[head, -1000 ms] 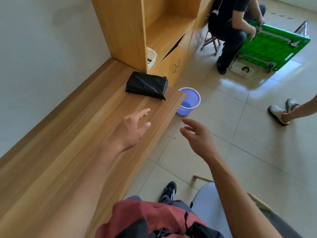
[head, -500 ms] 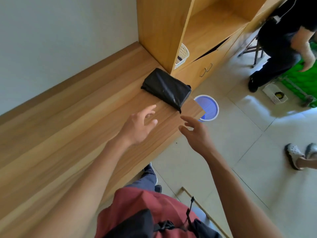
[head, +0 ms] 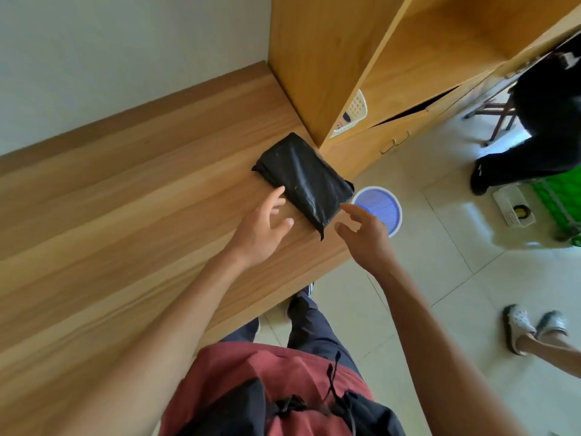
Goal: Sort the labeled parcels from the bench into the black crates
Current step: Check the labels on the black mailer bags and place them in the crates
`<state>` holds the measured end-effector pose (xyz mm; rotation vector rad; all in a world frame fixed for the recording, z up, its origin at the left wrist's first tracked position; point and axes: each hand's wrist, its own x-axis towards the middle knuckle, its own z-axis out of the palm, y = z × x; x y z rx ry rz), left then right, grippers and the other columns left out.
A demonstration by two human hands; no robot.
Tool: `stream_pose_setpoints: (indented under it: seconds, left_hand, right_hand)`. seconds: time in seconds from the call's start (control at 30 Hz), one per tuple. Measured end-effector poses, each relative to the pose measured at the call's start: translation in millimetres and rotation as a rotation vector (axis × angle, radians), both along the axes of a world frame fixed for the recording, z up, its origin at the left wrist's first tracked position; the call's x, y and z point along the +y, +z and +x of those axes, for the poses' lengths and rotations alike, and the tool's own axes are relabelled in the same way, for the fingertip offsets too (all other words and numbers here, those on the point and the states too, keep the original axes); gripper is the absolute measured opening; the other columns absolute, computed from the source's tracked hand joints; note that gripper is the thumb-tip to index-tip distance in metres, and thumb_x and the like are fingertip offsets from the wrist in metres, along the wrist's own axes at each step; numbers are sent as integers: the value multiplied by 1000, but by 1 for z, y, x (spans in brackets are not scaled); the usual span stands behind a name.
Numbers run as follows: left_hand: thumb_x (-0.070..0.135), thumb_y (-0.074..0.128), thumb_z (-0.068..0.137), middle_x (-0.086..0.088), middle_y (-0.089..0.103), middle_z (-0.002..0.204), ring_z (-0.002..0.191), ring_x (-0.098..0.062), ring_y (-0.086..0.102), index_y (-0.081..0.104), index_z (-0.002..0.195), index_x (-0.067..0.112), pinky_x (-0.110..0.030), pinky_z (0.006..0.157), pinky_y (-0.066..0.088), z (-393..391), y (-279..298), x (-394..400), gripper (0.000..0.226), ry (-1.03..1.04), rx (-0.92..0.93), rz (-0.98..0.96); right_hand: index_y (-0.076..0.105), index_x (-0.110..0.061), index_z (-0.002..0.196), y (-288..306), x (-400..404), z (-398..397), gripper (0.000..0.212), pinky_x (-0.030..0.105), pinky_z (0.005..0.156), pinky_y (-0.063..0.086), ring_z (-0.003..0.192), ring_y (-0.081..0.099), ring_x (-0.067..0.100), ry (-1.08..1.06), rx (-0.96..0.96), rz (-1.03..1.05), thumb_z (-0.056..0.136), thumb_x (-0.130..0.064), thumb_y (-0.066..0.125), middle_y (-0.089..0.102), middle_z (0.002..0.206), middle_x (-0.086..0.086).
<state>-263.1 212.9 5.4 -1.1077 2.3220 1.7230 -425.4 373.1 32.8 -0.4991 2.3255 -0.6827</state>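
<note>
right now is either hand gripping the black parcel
No, the left hand and right hand flank the black parcel with fingers spread.

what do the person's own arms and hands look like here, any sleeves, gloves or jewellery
Both arms are bare along their whole visible length, with no sleeve showing on either. The left hand and right hand wear no gloves, and no ring, watch or bracelet shows on the fingers or wrists. Below them the person wears a red top with black straps across the chest.

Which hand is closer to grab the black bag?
Probably the left hand: its fingers already reach the black plastic-wrapped parcel's near edge on the wooden bench. The right hand hovers beside its corner.
</note>
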Motion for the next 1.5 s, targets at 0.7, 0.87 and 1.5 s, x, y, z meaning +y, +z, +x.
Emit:
stream_pose_setpoints:
  seconds: [0.7, 0.87, 1.5]
  left_hand:
    - [30, 57, 104, 0, 19, 172, 153, -22, 31, 2, 167, 21, -33, 115, 35, -116, -41, 57, 84, 493, -203, 247]
    - [16, 56, 103, -3, 19, 172, 84, 4, 52, -12, 165, 27, -15, 74, 41, -119, -44, 60, 93, 574, -119, 315]
    - [41, 74, 93, 0, 68, 124, 89, -10, 76, 27, 149, 38, -43, 72, 63, -59, 9, 39, 73, 1063, 191, 631]
  right_hand:
    - [53, -24, 147, -83, -50, -116, 55, 33, 88, 48, 115, 62, 28, 256, -185, 82, 94, -22, 65, 68, 127, 3]
    - [66, -20, 128, -80, -49, -114, 38, 29, 74, 47, 103, 65, 26, 259, -247, 18, 90, -13, 66, 72, 109, 3]
    - [71, -6, 97, -2, -82, -53, 26, 39, 87, 55, 101, 70, 19, 45, -752, -576, 100, 5, 48, 75, 102, 4]
